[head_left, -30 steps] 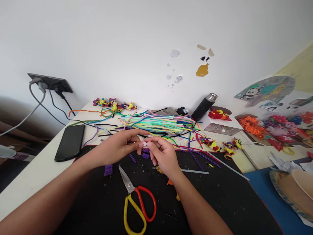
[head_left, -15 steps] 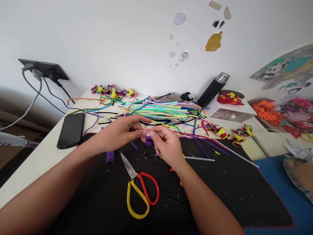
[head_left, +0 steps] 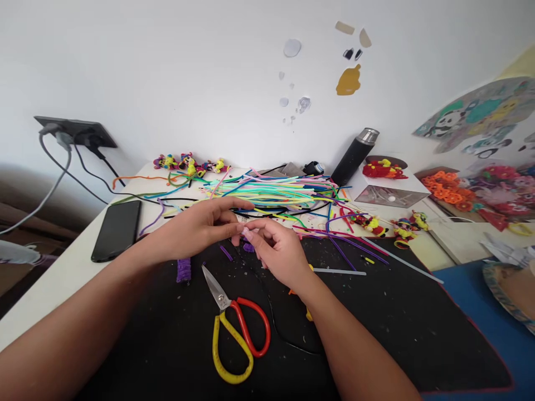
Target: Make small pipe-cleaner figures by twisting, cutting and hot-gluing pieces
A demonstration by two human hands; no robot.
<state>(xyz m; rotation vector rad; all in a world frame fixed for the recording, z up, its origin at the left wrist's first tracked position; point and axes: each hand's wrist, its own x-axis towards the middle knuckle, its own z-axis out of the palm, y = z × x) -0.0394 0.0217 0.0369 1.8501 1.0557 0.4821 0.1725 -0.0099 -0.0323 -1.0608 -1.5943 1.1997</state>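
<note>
My left hand [head_left: 204, 225] and my right hand [head_left: 278, 248] meet fingertip to fingertip above the black mat [head_left: 376, 328]. Both are closed in a pinch on a small pale pink piece [head_left: 245, 233], mostly hidden by the fingers; its kind I cannot make out. Just under the fingertips lies a small purple fuzzy piece [head_left: 248, 247]. A tightly coiled purple pipe cleaner [head_left: 184, 269] rests below my left wrist. Scissors [head_left: 228, 303] with one yellow and one red handle lie on the mat below my hands, blades slightly towards the left.
Behind my hands a heap of coloured pipe cleaners [head_left: 267, 189] spreads along the wall. A phone [head_left: 117, 230] lies at left. At right stand a black flask [head_left: 355, 157], a white box [head_left: 388, 192] and small pipe-cleaner figures [head_left: 403, 231]. A pale stick [head_left: 340, 272] lies on the mat.
The view has shifted slightly, so most things sit a little lower and further left. My hands keep the same pinch, with small finger movement around the pale pink piece.
</note>
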